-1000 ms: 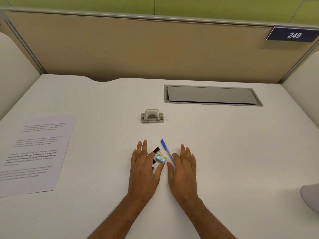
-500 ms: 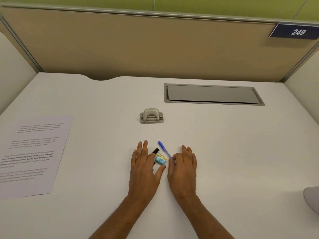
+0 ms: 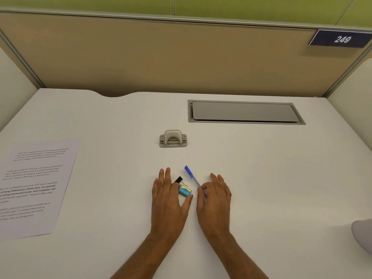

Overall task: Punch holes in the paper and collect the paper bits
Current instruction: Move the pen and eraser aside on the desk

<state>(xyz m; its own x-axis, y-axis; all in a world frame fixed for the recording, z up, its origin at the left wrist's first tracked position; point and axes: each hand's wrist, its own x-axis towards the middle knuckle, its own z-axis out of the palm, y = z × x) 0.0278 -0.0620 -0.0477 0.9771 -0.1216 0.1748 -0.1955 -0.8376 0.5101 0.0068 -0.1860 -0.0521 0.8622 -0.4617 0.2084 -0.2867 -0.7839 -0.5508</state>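
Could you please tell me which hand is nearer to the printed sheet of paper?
Left. The left hand lies flat mid-desk, right of the printed sheet; the right hand sits beyond it, even farther right.

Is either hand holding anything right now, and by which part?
Left hand lies flat, holding nothing. Right hand curls its index finger onto the blue pen, at the lower barrel; a full grip cannot be told.
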